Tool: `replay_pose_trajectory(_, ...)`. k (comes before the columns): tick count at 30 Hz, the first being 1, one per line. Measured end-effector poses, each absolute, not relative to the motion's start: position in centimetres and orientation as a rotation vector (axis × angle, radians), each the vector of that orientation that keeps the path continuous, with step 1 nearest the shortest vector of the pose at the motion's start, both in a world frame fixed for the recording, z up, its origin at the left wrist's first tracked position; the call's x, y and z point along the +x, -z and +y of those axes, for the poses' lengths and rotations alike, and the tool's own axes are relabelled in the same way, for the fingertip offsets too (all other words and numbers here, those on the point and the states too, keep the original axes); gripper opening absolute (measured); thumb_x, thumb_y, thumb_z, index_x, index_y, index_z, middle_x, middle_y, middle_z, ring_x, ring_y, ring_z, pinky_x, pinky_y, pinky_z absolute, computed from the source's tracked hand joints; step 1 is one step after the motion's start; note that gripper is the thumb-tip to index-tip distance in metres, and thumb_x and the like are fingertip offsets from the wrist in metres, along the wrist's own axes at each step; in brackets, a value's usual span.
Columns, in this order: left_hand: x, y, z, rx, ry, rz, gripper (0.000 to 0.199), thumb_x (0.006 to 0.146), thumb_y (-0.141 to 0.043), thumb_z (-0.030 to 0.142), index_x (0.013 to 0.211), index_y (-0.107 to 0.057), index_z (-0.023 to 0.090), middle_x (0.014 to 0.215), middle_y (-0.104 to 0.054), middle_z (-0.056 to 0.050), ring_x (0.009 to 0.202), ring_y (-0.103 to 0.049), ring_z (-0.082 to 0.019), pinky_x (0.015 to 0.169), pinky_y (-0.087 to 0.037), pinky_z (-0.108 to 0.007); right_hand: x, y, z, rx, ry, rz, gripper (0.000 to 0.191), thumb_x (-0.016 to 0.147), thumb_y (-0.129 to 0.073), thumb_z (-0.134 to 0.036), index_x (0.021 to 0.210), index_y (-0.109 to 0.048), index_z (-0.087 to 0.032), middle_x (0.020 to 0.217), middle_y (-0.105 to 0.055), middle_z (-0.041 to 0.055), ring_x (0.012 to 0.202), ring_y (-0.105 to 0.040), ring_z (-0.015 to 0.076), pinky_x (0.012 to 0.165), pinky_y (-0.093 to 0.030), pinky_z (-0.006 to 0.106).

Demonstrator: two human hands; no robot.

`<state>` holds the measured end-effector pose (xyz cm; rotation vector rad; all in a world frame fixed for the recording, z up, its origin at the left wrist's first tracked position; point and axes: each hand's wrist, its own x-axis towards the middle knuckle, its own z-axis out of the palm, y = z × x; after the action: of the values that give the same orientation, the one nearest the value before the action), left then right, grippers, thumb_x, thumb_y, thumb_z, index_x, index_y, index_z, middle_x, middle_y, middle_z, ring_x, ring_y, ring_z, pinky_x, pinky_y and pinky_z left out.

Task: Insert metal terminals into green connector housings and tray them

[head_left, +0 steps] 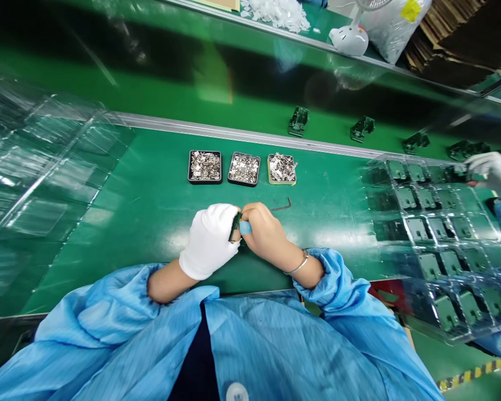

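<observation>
Looking down on the green tabletop (pixel 150 184), running beneath everything to a metal rail (pixel 234 136) at the far edge. Beyond that, on a green strip (pixel 250 117), see dark green belt parts (pixel 298 121) in a spaced row. Over the left end, find the clear left tray (pixel 56 162); over the right end, the clear right tray (pixel 455 337), filled in many pockets with green tray parts (pixel 418 228) and reached into at its far side by another person's gloved hand (pixel 490 170). Near the middle of the near edge, closed in a white glove, gripping a small dark green part with the left hand (pixel 212 236); curling the bare right hand (pixel 267 231) shut against its right side, with a blue cover (pixel 245 227) on one digit. Cannot tell exactly what lies within that curl. Toward the far edge, see the left box (pixel 205 181), middle box (pixel 242 182) and right box (pixel 282 182), all heaped with shiny metal pieces (pixel 206 165). Between both hands, above the tabletop, find the part (pixel 234 225). Just beside the right hand, toward the right end, notice a thin bent key (pixel 281 208); cannot tell whether held or lying loose.
</observation>
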<state>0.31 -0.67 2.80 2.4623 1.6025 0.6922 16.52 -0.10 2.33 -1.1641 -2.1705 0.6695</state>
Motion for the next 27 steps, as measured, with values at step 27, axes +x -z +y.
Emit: replay_pose_trajectory(27, -3.0, -1.2, 2.5, 1.534, -1.161, 1.332, 0.036, 0.083, -0.056, 0.039, 0.112, -0.054, 0.018, 0.113, -0.066, -0.01, 0.11, -0.063, -0.025, 0.103, -0.047, -0.046, 17.6, -3.0, 12.8, -1.581, -0.323, -2.405, 0.021, 0.08, -0.045, -0.007, 0.095, -0.058, -0.014, 0.093, -0.067, 0.0102, 0.087, -0.059, 0.0237, 0.093, -0.041, 0.04)
